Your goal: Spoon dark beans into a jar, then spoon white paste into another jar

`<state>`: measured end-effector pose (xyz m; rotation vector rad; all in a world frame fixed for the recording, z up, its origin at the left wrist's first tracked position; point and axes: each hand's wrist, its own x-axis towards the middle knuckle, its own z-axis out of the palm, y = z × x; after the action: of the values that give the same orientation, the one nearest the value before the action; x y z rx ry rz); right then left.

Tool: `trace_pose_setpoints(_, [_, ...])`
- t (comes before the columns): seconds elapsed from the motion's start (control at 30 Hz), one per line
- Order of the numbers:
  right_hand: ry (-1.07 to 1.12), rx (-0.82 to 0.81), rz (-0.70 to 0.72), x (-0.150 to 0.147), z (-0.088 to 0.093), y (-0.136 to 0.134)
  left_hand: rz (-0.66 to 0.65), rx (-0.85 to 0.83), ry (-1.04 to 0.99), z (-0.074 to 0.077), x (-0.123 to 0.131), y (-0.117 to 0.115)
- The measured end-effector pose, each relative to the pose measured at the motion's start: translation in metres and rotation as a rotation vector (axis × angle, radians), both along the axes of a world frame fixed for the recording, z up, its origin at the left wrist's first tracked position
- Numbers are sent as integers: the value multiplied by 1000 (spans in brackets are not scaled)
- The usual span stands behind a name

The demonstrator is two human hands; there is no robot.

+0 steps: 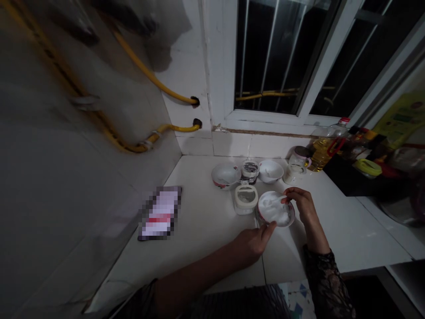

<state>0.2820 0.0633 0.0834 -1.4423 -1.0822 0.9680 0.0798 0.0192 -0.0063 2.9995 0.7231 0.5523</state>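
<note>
A bowl (292,216) of white powder stands at the right of the counter's middle. My left hand (254,243) grips its near rim, thumb at the edge. In my right hand (300,201) is the handle of a white spoon (276,200), its bowl end resting in the powder. Just left of this bowl is a square lidded jar (245,204). Behind stand a flower-patterned bowl (226,177), a small clear jar with dark contents (249,170), and a white bowl (270,172).
A phone (160,213), blurred out, lies at the left. At the back right are a lidded jar (296,166), an oil bottle (321,153) and a dark box (347,179) with several containers near it. Yellow pipes (122,144) run along the left wall.
</note>
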Motion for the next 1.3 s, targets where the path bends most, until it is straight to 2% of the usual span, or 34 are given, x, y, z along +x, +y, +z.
trace_pose_setpoints(0.2, [16, 81, -53, -2, 5, 0, -17, 7, -7, 0, 1, 1])
trace_pose_setpoints(0.4, [-48, 266, -4, -26, 2, -5, 21, -39, 45, 3, 2, 0])
trace_pose_setpoints(0.5, [-336, 514, 40, -38, -2, -9, 25, -52, 60, 4, 3, 0])
trace_pose_setpoints(0.63, [-852, 879, 330, -46, -3, -13, 2, -27, -2, 8, 3, -1])
trace_pose_setpoints(0.7, [-939, 943, 382, -47, -1, -14, 3, -17, -16, 9, 3, -1])
trace_pose_setpoints(0.83, [-729, 854, 139, -38, 0, -17, 30, -15, 4, 8, 1, -2])
trace_pose_setpoints(0.93, [-545, 663, -46, -22, -2, -16, 37, -30, 33, 6, 1, -2])
trace_pose_setpoints(1.0, [-515, 524, -108, -11, -5, -13, 30, -39, 34, 5, 1, -2])
trace_pose_setpoints(1.1, [-628, 370, -94, -2, -7, -9, 22, -32, 40, 3, 1, -1])
trace_pose_setpoints(1.2, [-741, 314, 6, -5, -9, -6, 33, -9, 36, 1, 1, -1])
trace_pose_setpoints(1.3, [-714, 251, 128, -12, -11, -5, 23, 18, 7, 0, 2, -1])
